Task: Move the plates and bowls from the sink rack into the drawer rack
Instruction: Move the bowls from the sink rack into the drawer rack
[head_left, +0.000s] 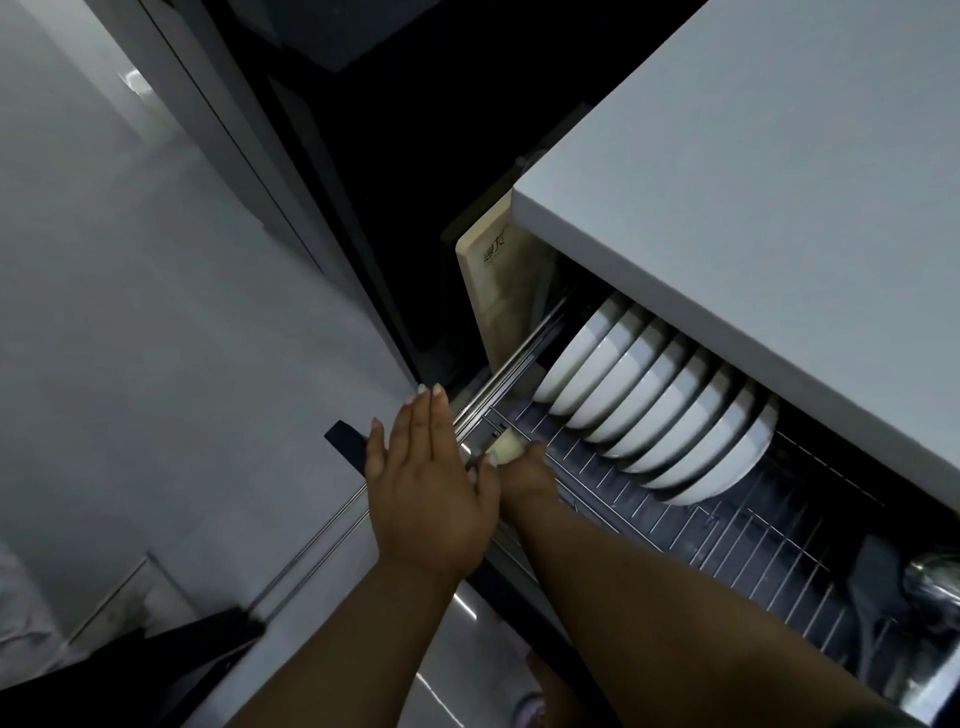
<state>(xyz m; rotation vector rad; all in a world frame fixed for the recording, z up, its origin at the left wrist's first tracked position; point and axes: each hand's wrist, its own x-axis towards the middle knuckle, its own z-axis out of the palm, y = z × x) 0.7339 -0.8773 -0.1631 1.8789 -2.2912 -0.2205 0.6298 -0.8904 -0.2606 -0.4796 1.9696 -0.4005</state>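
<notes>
1. Bowls (660, 415), white and stood on edge in a close row, sit in the drawer rack (701, 525) (a wire grid in a pulled-out drawer), tucked partly under the grey tabletop (753, 171) that overhangs them.
2. Nearer the camera, the wire grid is bare, and at its right end lie a dark utensil (878, 587) and a shiny metal one (935, 582), too dim to name.
3. At the drawer's left edge the right hand (524, 475) reaches down to the metal slide rail (498, 384); its fingers are hidden behind a pale piece on the rail, so I cannot tell whether its grip has hold of anything.
4. Just beside it, the left hand (431, 483) is spread flat, fingers straight, grip wide and holding nothing, over the drawer's front edge.
5. A pale cutting board (493, 291) stands upright left of the rail, beside the tabletop's corner.
</notes>
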